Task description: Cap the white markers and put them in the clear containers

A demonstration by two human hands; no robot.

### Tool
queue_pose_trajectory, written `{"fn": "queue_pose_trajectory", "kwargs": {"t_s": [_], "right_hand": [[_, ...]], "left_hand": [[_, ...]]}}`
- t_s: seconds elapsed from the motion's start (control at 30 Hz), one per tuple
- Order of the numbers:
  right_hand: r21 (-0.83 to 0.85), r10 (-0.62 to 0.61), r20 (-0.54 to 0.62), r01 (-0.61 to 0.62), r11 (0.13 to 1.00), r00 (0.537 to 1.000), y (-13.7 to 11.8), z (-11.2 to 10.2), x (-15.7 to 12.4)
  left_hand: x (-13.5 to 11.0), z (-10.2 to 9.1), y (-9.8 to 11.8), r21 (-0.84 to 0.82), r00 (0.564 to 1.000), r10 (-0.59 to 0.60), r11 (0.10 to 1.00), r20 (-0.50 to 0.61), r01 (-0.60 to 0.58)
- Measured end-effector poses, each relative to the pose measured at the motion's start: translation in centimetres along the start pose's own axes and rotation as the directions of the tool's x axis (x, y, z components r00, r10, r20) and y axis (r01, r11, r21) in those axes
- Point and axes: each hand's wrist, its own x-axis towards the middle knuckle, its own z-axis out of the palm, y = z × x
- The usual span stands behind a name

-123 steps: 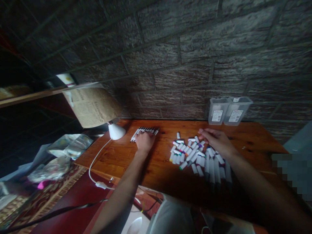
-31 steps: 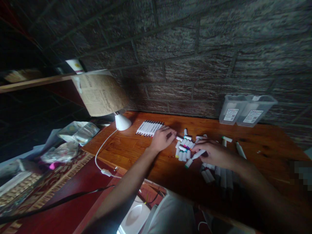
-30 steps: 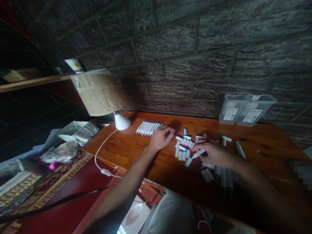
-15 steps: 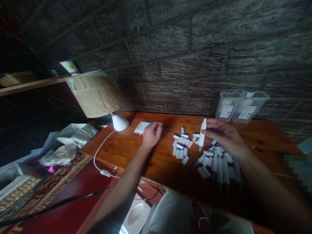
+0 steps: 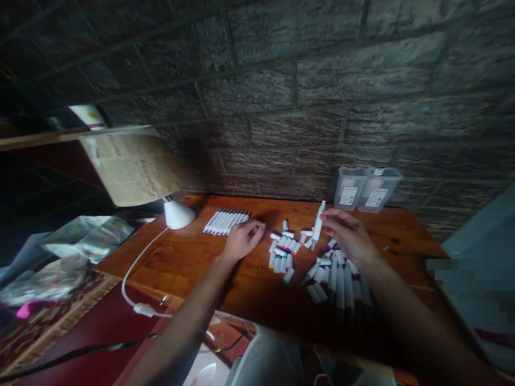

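My right hand (image 5: 348,236) pinches a white marker (image 5: 318,225) by its side, with the narrower end up and a grey tip pointing down. The marker is tilted slightly above the table. My left hand (image 5: 242,239) is low over the wood, fingers loosely curled and a gap beside the thumb; nothing shows in it. Close by on its left, a neat row of white markers with dark ends (image 5: 225,221) lies side by side. Between my hands lie scattered white caps with coloured ends (image 5: 286,244). Under my right wrist are more caps and several grey-tipped markers (image 5: 340,281), partly in shadow.
Two clear plastic bins (image 5: 372,195) stand at the back right against the stone wall (image 5: 269,128). A lamp with a newsprint shade (image 5: 137,166) is at the back left, its white cord (image 5: 125,273) running over the table edge. Plastic bags (image 5: 52,273) lie further left.
The view has turned to the right. My left hand has drawn away from the marker row, showing more of it. The marker stays in my right hand, now tilted a little more.
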Motion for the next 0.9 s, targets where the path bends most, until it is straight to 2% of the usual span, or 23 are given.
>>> {"fn": "queue_pose_trajectory", "kwargs": {"t_s": [0.13,0.33,0.7,0.9], "right_hand": [[0.015,0.022,0.079,-0.023,1.0,0.997,0.8,-0.1,0.3],[0.036,0.024,0.122,-0.029,0.999,0.992,0.8,-0.3,0.2],[0.016,0.026,0.091,-0.027,1.0,0.995,-0.4,0.3,-0.2],[-0.115,-0.052,0.068,0.06,0.992,0.996,-0.1,0.1,0.0]], "left_hand": [[0.1,0.0,0.0,-0.003,1.0,0.015,1.0,0.013,-0.015],[0.2,0.1,0.1,0.017,1.0,0.012,1.0,0.008,-0.012],[0.2,0.1,0.2,-0.019,1.0,-0.008,1.0,-0.002,0.008],[0.2,0.1,0.5,-0.019,0.999,-0.025,1.0,-0.035,0.024]]}}
